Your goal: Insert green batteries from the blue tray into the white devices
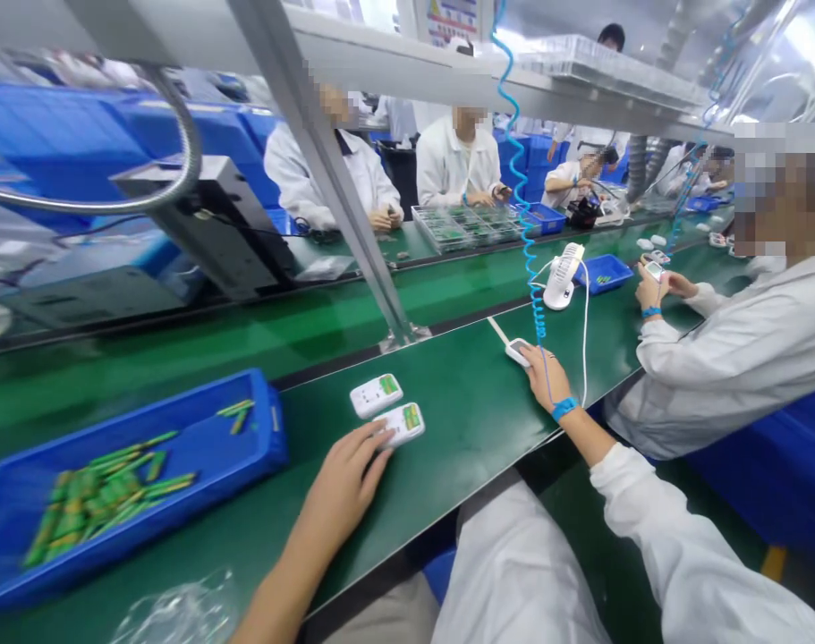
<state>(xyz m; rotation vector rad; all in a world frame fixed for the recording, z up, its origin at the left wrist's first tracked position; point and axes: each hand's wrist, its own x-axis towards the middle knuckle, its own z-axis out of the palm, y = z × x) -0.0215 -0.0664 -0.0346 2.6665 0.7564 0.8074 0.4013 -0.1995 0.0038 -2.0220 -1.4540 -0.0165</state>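
My left hand (349, 470) lies over the near-left end of a white handheld device (407, 424), fingers on top and thumb along its near edge. The device lies face down on the green bench, green-and-yellow batteries showing in its back. Just behind it sits a second white handheld device (377, 394) of the same kind, also with green inside. Further right, my right hand (545, 371), wearing a blue wrist strap, is closed on a white device with a grey screen (518, 351). A pale strip extends from beside that device towards the bench's back edge.
A blue tray (273, 420) of green batteries (105, 492) stands at left, near clear plastic (179, 613). A metal post (353, 206) rises behind the bench. A blue coiled cord (524, 197) hangs beside a white fan (564, 275). A co-worker (729, 331) sits at right.
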